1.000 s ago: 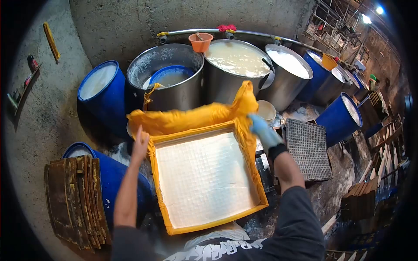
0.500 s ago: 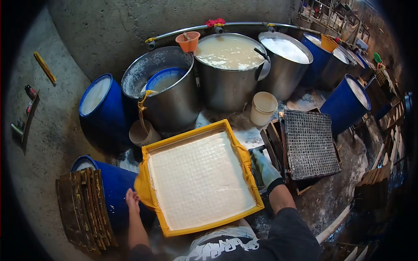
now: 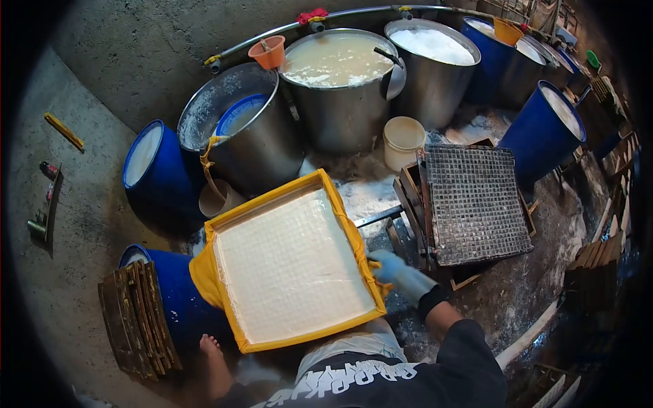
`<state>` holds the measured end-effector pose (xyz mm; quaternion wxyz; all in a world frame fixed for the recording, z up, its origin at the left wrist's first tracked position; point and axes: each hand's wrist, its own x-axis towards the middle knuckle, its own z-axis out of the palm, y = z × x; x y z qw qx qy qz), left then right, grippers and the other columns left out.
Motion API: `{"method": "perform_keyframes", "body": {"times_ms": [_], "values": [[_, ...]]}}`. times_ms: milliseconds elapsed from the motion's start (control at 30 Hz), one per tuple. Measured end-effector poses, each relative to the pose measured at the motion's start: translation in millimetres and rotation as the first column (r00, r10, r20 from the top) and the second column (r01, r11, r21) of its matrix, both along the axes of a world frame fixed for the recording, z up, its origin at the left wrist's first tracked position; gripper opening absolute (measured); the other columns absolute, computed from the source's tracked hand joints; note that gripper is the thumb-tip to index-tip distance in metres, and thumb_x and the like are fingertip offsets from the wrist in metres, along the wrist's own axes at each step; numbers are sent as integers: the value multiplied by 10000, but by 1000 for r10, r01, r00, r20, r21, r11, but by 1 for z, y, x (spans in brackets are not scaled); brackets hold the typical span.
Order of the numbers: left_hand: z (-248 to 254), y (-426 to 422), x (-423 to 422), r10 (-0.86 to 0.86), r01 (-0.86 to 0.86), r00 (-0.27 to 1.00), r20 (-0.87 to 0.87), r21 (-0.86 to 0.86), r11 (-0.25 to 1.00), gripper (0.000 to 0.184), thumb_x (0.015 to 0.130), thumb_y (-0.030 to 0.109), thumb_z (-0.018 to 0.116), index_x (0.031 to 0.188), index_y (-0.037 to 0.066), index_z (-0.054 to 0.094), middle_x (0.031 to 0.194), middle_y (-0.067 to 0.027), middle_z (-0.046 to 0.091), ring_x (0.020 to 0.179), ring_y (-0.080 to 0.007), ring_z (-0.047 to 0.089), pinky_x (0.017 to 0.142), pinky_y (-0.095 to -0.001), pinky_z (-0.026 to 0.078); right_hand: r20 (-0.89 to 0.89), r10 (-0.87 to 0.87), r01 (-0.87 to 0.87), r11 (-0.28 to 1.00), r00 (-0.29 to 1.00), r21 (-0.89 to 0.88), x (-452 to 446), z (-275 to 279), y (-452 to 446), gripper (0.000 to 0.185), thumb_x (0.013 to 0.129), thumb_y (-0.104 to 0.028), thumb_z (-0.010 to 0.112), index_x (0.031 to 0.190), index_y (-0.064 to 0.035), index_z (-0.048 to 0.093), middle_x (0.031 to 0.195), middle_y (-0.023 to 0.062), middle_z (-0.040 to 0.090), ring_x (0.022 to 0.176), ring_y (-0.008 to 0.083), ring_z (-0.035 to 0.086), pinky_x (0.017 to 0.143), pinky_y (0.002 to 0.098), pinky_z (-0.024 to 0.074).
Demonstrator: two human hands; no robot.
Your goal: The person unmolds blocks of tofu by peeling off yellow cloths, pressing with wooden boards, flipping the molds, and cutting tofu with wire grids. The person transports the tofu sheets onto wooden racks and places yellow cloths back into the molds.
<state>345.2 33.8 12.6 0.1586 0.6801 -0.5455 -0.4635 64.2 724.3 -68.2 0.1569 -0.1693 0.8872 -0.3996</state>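
In front of me a square frame draped in yellow cloth (image 3: 325, 175) holds a flat white slab (image 3: 292, 265) with a faint grid pattern, resembling tofu curd. My right hand (image 3: 388, 266), in a pale blue glove, grips a bunched edge of the cloth at the frame's right side. Below the frame's lower left corner is my bare left hand (image 3: 211, 345), apart from the cloth. Its fingers are loosely curled, with nothing visible in them. A fold of cloth hangs over the left side of the frame.
A black gridded tray (image 3: 476, 204) lies on wooden frames to the right. Steel vats (image 3: 340, 115) and blue barrels (image 3: 146, 197) line the wall, with a white bucket (image 3: 403, 153) before them. Stacked wooden boards (image 3: 132, 319) lean at left. The floor (image 3: 367, 190) looks wet.
My right hand has come nearer and now clasps the cloth edge. My left hand has dropped away from the cloth on the left. The view has shifted, so the frame appears further left.
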Motion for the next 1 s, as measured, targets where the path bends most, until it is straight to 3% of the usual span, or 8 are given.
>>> {"method": "perform_keyframes", "body": {"times_ms": [100, 167, 233, 433, 533, 667, 800, 1000], "values": [[-4, 46, 0, -187, 184, 982, 35, 69, 980, 385, 1044, 459, 567, 1263, 150, 639, 932, 4, 638, 738, -129, 637, 549, -270, 475, -25, -27, 31, 989, 999, 144, 11, 4, -9, 489, 861, -189, 734, 1315, -56, 611, 1167, 164, 693, 1093, 268, 684, 964, 422, 554], [-5, 63, 2, -284, 280, 958, 37, 98, 955, 435, 1052, 485, 540, 1300, 140, 632, 1003, -12, 673, 770, -152, 660, 576, -300, 512, 732, -237, 757, 363, 639, -543, 7, 25, -1, 309, 891, -206, 709, 1163, -67, 657, 1012, 123, 721, 932, 251, 727, 807, 385, 595], [-20, 68, 8, -382, 430, 875, -298, 112, 896, 592, 1052, 584, 468, 1405, 124, 584, 1204, -59, 691, 860, -212, 700, 655, -371, 566, 813, -177, 832, 129, 554, -539, 20, 37, 25, 238, 966, -207, 668, 1160, -74, 638, 984, 92, 693, 870, 213, 708, 767, 363, 589], [-19, 57, 19, -658, 546, 726, 200, 413, 729, 587, 1036, 619, 454, 1119, 88, 691, 927, -64, 702, 681, -180, 638, 553, -325, 488, 764, -7, 296, 924, 646, -242, 85, 5, 50, 467, 986, -336, 692, 1303, 5, 659, 1249, 83, 693, 1097, 173, 649, 947, 323, 523], [-7, 46, 46, -701, 678, 712, -38, 296, 673, 376, 1009, 451, 597, 885, 98, 631, 738, -6, 599, 515, -119, 486, 436, -285, 342, 801, -19, 455, 831, 598, -320, 81, 98, 70, 378, 944, -240, 710, 1204, 33, 698, 1086, 67, 727, 967, 165, 685, 850, 302, 538], [23, 60, 67, 141, 36, 657, -741, 218, 975, 222, 974, 249, 589, 1089, 70, 651, 983, -48, 681, 885, -173, 655, 706, -288, 525, 556, -479, 615, 785, 679, -74, 82, 15, 137, 166, 956, -198, 695, 1042, -58, 715, 792, -5, 664, 597, 85, 554, 518, 266, 414], [-32, 53, 131, -580, 586, 810, -82, 102, 804, 256, 994, 331, 660, 893, 95, 656, 827, -18, 659, 716, -115, 622, 614, -300, 505, 383, -667, 740, 669, 639, -70, 90, 14, 132, 188, 912, -148, 722, 1090, -88, 711, 833, 11, 673, 571, 91, 553, 473, 265, 427], [-70, -7, 199, -200, 89, 952, -233, -414, 906, 401, 1028, 475, 608, 982, 80, 657, 802, -36, 655, 591, -97, 575, 517, -249, 430, 253, -630, 679, 669, 734, -302, 76, 52, 17, 282, 929, -87, 694, 1201, -28, 653, 1029, 58, 691, 770, 123, 632, 642, 276, 536]]}}
